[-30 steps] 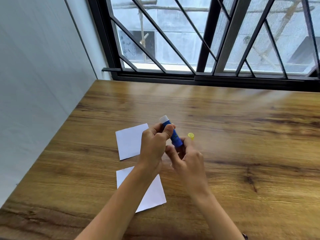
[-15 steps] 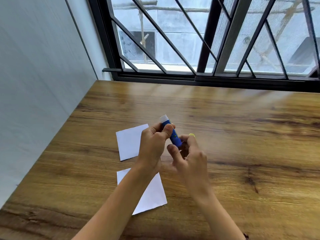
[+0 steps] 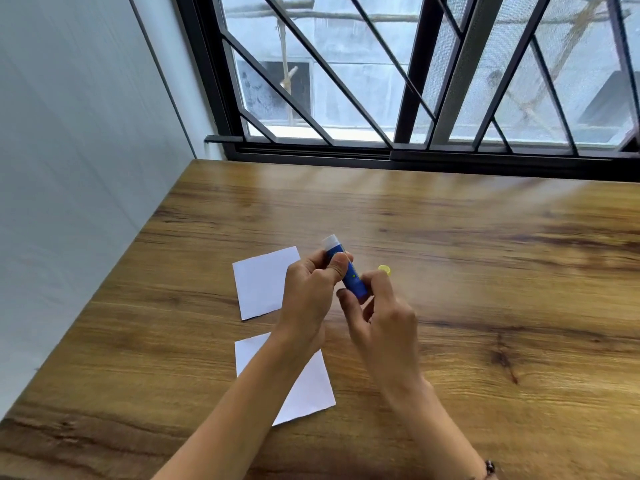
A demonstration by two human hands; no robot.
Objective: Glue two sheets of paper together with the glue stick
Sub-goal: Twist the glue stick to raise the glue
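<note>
Gripping a blue glue stick above the wooden desk: left hand around its upper barrel, right hand pinching its base. Two white paper sheets lying below, apart.

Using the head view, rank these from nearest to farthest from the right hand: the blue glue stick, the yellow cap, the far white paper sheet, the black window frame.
1. The blue glue stick: its lower end is in the right hand.
2. The small yellow cap: on the wooden table just beyond that hand's fingers.
3. The far white paper sheet: to the left, past the left hand.
4. The black window frame: at the table's far edge.
</note>
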